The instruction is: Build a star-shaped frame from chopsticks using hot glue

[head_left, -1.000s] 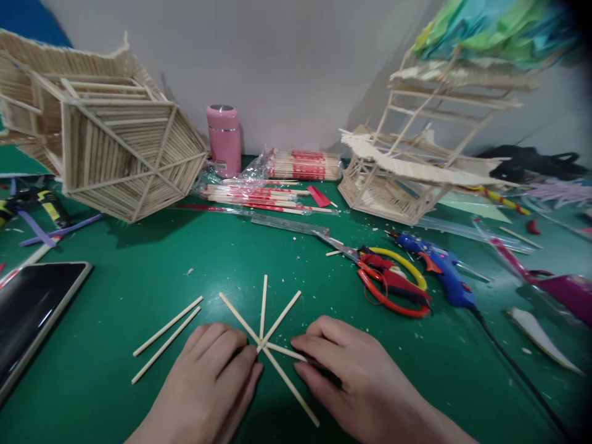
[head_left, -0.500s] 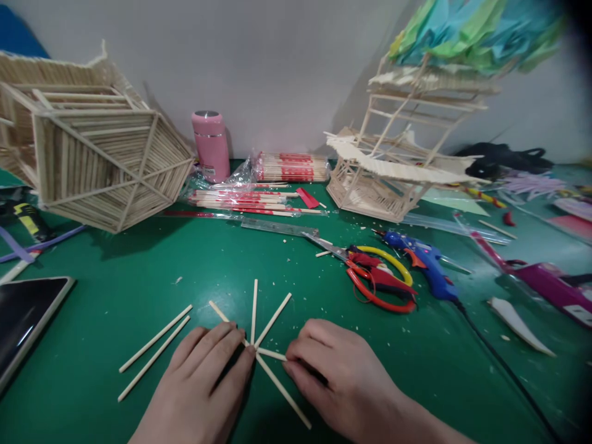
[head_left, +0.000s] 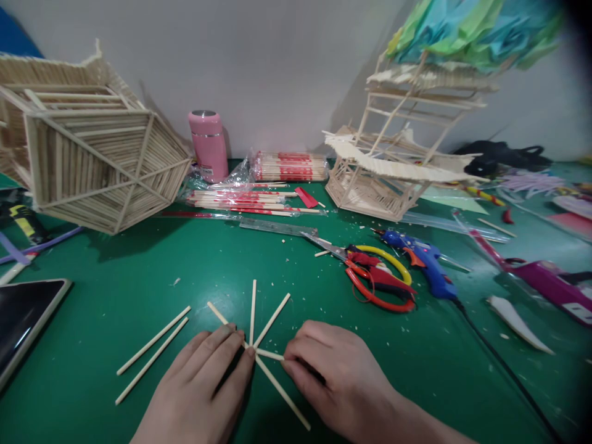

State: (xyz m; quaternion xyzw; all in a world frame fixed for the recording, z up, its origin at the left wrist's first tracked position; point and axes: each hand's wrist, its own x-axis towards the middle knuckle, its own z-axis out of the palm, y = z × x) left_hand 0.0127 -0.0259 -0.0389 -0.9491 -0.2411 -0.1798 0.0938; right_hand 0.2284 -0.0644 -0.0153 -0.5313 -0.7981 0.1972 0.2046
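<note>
Several pale wooden sticks (head_left: 283, 393) fan out from one shared centre on the green table (head_left: 152, 271). My left hand (head_left: 203, 376) lies over the left side of the fan, its fingertips pressed on the upper-left stick and its thumb at the centre; part of the fan is hidden beneath it. The fingers and thumb of my right hand (head_left: 337, 376) pinch the outer end of the short stick (head_left: 269, 354) that points right. Two loose sticks (head_left: 152, 361) lie side by side to the left of my left hand.
Red-handled scissors (head_left: 379, 277) and a blue glue gun (head_left: 425, 262) with a cord lie right of centre. Stick models stand back left (head_left: 111, 166) and back right (head_left: 370, 191). A pink bottle (head_left: 209, 148), packed sticks (head_left: 291, 166) and a dark-screened device (head_left: 28, 320) are also there.
The view has shifted very slightly. Both hands keep the same hold on the sticks, and no object has visibly been moved.
</note>
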